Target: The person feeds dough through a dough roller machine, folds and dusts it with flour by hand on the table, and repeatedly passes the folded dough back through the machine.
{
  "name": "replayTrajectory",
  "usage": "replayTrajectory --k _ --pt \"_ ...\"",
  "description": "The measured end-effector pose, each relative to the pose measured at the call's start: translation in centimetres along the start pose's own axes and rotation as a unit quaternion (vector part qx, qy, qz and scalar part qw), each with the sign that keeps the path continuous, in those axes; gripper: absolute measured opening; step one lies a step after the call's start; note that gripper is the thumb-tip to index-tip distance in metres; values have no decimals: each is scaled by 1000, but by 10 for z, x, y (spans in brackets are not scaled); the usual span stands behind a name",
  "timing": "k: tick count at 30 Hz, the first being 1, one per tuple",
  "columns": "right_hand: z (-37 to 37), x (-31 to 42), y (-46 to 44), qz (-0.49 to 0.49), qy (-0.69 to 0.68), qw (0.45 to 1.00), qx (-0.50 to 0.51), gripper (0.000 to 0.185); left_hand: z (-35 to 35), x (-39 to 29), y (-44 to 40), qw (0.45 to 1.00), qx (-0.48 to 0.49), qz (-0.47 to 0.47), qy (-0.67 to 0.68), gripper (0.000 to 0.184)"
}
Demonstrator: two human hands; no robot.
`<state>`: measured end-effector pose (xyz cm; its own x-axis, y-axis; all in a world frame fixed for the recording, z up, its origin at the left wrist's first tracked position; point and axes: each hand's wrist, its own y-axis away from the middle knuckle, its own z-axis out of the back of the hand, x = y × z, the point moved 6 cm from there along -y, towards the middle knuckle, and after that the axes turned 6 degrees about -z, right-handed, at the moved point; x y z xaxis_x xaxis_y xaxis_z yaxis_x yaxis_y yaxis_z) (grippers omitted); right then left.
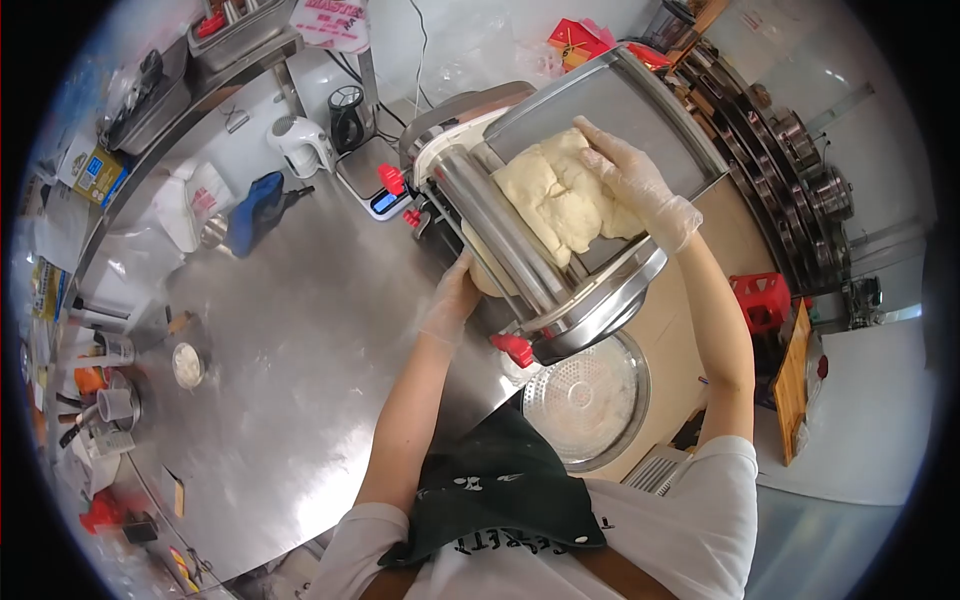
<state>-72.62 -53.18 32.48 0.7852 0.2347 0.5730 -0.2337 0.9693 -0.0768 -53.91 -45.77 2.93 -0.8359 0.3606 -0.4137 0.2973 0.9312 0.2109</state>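
A pale, lumpy mass of dough (555,190) lies on the feed side of a dough roller machine, against its steel roller (500,230). My right hand (635,180), in a clear glove, rests on the dough's right side with its fingers stretched over it. On the machine's left side my left hand (455,300), also gloved, is at the outlet below the roller, touching a sheet of dough (487,270); its fingertips are partly hidden by the machine. Red knobs (513,349) sit at the machine's ends. The grey tray (640,110) extends behind the dough.
A steel table (300,350) spreads to the left, with a small bowl of white powder (187,365). A digital scale (375,180), a white hand mixer (300,145) and a blue item (255,213) stand near its back. A round perforated pan (585,400) is below the machine.
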Motion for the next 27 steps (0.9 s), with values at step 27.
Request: replayTrajectory --k 27 --pt "-11 62 23 112 269 942 -168 52 24 -16 34 994 -16 -70 86 53"
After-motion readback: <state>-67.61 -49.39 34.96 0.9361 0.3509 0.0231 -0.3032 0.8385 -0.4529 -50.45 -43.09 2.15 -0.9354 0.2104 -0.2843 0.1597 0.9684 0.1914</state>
